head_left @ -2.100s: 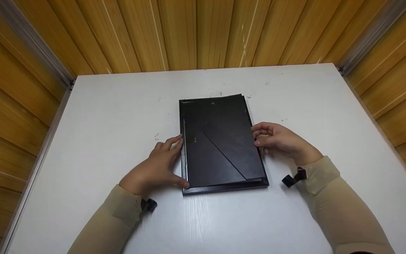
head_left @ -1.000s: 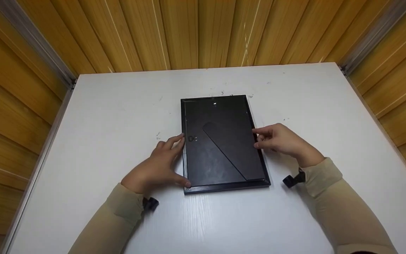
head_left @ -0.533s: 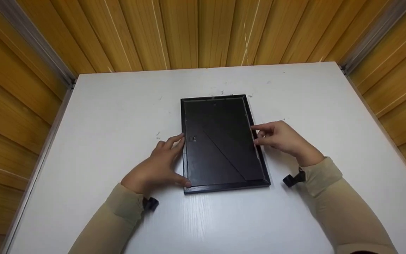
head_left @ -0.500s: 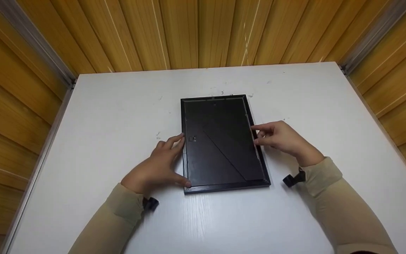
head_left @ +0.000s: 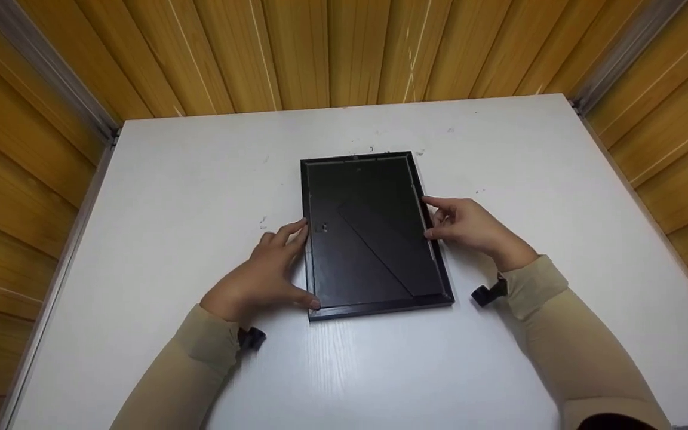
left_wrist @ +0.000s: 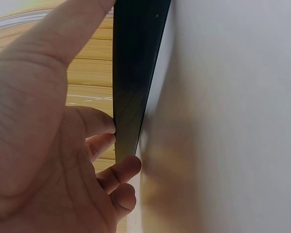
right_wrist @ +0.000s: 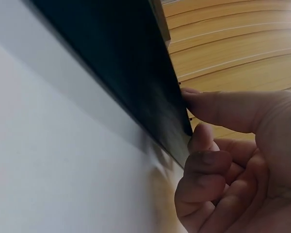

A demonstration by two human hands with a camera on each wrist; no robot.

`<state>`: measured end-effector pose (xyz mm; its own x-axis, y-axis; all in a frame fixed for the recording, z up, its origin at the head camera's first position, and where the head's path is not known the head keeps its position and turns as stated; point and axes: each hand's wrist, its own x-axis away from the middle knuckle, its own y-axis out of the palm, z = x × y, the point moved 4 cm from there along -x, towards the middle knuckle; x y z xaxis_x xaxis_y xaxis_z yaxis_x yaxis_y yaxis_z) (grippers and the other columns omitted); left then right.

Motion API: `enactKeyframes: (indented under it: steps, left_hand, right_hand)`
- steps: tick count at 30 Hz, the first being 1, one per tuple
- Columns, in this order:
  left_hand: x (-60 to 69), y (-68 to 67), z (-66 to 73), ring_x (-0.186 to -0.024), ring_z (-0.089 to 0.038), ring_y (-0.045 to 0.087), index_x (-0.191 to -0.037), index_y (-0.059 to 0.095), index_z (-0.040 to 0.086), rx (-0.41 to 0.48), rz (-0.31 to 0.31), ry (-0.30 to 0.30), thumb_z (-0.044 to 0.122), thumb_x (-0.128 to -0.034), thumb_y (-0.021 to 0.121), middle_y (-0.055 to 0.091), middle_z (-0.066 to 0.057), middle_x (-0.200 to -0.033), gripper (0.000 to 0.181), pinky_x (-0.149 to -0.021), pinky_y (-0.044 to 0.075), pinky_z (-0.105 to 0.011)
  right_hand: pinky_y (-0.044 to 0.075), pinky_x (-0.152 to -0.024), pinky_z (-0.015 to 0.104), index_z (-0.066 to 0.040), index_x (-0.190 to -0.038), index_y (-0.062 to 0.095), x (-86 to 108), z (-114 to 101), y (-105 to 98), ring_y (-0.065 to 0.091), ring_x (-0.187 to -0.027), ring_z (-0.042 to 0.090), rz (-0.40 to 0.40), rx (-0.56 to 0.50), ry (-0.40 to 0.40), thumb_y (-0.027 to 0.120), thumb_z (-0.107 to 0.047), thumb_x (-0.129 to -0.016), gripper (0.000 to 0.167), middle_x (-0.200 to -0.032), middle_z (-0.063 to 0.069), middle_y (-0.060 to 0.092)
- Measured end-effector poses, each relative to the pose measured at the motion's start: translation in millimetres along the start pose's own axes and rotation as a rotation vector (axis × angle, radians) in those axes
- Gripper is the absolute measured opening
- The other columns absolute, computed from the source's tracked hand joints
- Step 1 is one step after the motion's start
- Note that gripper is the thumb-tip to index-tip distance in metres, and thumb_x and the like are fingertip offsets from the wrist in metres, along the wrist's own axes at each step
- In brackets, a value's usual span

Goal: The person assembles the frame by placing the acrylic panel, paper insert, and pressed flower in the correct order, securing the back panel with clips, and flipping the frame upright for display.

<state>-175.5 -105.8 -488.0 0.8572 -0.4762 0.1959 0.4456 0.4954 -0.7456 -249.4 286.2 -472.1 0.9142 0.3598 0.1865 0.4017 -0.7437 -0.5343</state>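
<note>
A black picture frame (head_left: 380, 307) lies face down on the white table in the head view. Its back panel (head_left: 359, 251) sits inside the rim, with a slanted easel-leg seam and a small metal fitting (head_left: 324, 227). My left hand (head_left: 260, 278) rests along the left side, its thumb on the near left corner and its fingertips against the side. On the right, my right hand (head_left: 469, 226) touches the edge with thumb and forefinger, which stand apart. Its other fingers are curled in, as the right wrist view shows. The frame's front is hidden.
The white table (head_left: 200, 179) has small dark marks beyond the frame. Yellow wood-look panels (head_left: 296, 54) wall in the back and both sides, with grey metal posts at the corners. A black strap piece (head_left: 487, 292) hangs from each sleeve cuff.
About two seconds ago the back panel sat raised and askew; now it lies down within the rim. The right forefinger has shifted slightly up the right edge. The left hand keeps its place.
</note>
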Motion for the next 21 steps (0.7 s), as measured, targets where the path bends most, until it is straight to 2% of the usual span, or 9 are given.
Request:
enactKeyframes:
  steps: [5,11,15,21]
  left_hand:
    - [1.1,-6.2,5.8,-0.166,-0.037,0.03,-0.182,0.021,0.018,-0.053,0.009,-0.018,0.057,-0.0692,0.108,0.017,0.008,-0.191,0.147,-0.132,0.042,-0.062]
    - [11.2,-10.7,28.7,-0.158,-0.039,0.043,-0.175,0.042,0.009,-0.181,0.044,-0.065,0.056,-0.0725,0.106,0.042,-0.009,-0.181,0.13,-0.134,0.038,-0.057]
    - [17.4,-3.5,43.9,-0.153,-0.042,0.049,-0.171,0.048,0.005,-0.213,0.088,-0.077,0.06,-0.076,0.1,0.046,-0.015,-0.177,0.122,-0.129,0.04,-0.06]
    - [19.5,18.1,60.0,-0.146,-0.048,0.052,-0.165,0.048,-0.01,-0.234,0.172,-0.109,0.068,-0.0728,0.095,0.045,-0.029,-0.174,0.129,-0.121,0.043,-0.061]
  right_hand:
    - [0.043,-0.067,0.019,0.002,-0.167,0.051,-4.9,0.8,1.3,0.053,-0.075,0.003,0.021,0.008,0.015,0.086,-0.007,-0.096,0.08,-0.087,-0.007,0.067]
    - [0.043,-0.064,0.019,-0.001,-0.168,0.05,-5.2,3.3,2.5,0.054,-0.071,0.002,0.027,-0.002,0.02,0.084,-0.008,-0.099,0.078,-0.085,-0.01,0.071]
    - [0.044,-0.065,0.019,0.0,-0.169,0.049,-3.5,5.3,2.3,0.054,-0.071,0.002,0.024,-0.021,0.019,0.084,-0.008,-0.099,0.078,-0.085,-0.012,0.072]
    - [0.044,-0.066,0.02,-0.004,-0.169,0.05,1.4,6.0,1.4,0.055,-0.072,0.004,0.019,-0.017,0.025,0.085,-0.01,-0.1,0.078,-0.086,-0.009,0.072]
